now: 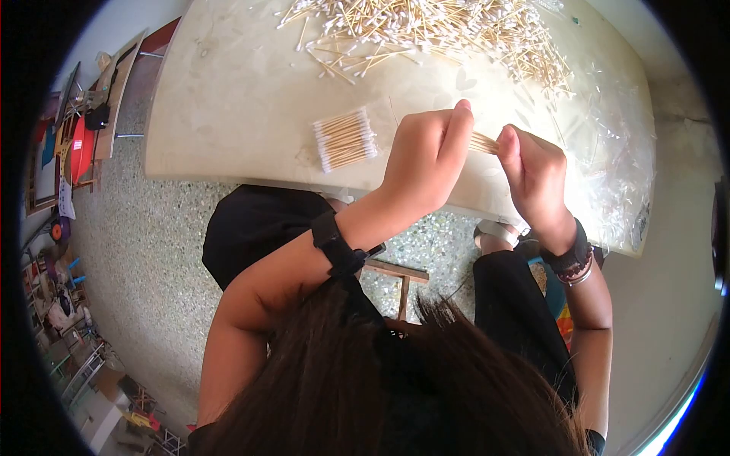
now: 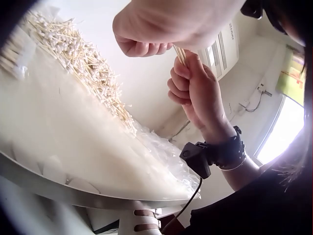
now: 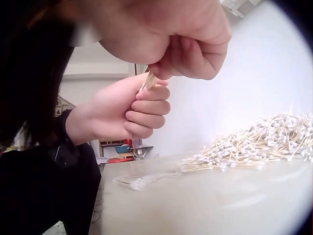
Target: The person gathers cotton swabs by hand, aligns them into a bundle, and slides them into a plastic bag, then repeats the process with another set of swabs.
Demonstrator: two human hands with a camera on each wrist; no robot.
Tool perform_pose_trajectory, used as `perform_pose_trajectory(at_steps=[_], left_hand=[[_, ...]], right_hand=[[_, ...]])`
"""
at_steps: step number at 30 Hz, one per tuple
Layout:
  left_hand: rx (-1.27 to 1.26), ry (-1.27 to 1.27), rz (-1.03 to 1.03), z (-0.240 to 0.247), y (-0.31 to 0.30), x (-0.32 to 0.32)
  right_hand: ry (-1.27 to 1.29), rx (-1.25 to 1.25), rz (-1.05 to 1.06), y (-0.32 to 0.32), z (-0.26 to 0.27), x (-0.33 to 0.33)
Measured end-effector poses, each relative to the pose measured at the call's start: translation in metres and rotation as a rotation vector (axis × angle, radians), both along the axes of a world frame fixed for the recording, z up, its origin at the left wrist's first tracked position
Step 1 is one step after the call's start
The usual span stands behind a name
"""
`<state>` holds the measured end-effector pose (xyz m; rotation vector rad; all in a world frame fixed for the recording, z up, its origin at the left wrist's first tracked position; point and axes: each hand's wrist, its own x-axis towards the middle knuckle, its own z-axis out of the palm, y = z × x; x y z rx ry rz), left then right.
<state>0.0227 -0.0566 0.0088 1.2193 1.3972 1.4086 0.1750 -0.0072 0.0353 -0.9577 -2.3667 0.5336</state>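
Observation:
Between the two hands runs a thin bundle of cotton swabs (image 1: 484, 143), its sticks showing in the gap and its ends hidden inside the fists. The left hand (image 1: 427, 156) grips one end with curled fingers, thumb on top. Around the other end the right hand (image 1: 534, 163) is curled, its thumb pressed along the sticks. In the right wrist view the bundle (image 3: 148, 82) rises from the left fist (image 3: 146, 110) to the right hand (image 3: 190, 54). A flat packed row of swabs (image 1: 345, 140) lies on the table, left of the left hand.
A large heap of loose swabs (image 1: 456, 30) covers the far side of the table (image 1: 228, 99). Clear plastic wrap (image 1: 620, 167) lies along the right edge. Below the near edge are the person's legs, a wooden stool bar (image 1: 397, 270) and a speckled floor (image 1: 144, 251).

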Motion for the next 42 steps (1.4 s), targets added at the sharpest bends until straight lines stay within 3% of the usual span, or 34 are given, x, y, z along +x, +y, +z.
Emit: perform_pose_trajectory(at_steps=[11, 13, 14, 16, 17, 19, 20, 24, 26, 27, 29, 32, 37, 40, 42], left_hand=[[-0.279, -0.212, -0.131, -0.008, 0.001, -0.001], [-0.097, -0.047, -0.053, 0.002, 0.002, -0.001], [-0.097, -0.046, -0.053, 0.004, 0.002, -0.003], [0.308, 0.288, -0.041, 0.007, 0.004, -0.01], [0.309, 0.288, -0.043, 0.006, 0.006, -0.014], [0.731, 0.593, -0.057, 0.003, 0.011, -0.021], [0.818, 0.615, -0.045, 0.0, 0.013, -0.021], [0.837, 0.664, -0.079, 0.003, 0.012, -0.027], [0.675, 0.541, -0.033, 0.0, 0.011, -0.026], [0.676, 0.54, -0.034, -0.001, 0.01, -0.024], [0.338, 0.345, -0.042, 0.0, 0.003, -0.019], [0.22, 0.172, -0.067, 0.0, 0.0, -0.012], [0.21, 0.094, -0.061, -0.002, 0.0, -0.007], [0.244, 0.131, -0.059, -0.003, 0.0, -0.008], [0.28, 0.181, -0.057, -0.003, 0.001, -0.011]], right_hand=[[-0.085, 0.232, 0.059, 0.003, -0.003, 0.001], [0.06, -0.231, -0.043, 0.001, -0.001, 0.0], [0.061, -0.231, -0.043, 0.001, 0.004, -0.001], [0.209, -1.124, -0.155, 0.003, 0.019, -0.004], [0.21, -1.123, -0.157, 0.004, 0.021, -0.003], [0.213, -1.43, -0.087, 0.008, 0.024, 0.001], [0.22, -1.513, -0.072, 0.009, 0.024, 0.001], [0.261, -1.571, -0.107, 0.002, 0.025, -0.004], [0.21, -1.186, -0.176, -0.003, 0.025, -0.007], [0.21, -1.185, -0.177, -0.004, 0.023, -0.006], [0.185, -0.741, -0.163, -0.006, 0.015, -0.005], [0.188, -0.682, -0.192, -0.004, 0.011, -0.006], [0.186, -0.61, -0.184, -0.003, 0.008, -0.005], [0.203, -0.656, -0.205, -0.003, 0.01, -0.007], [0.244, -0.873, -0.199, -0.002, 0.012, -0.007]])
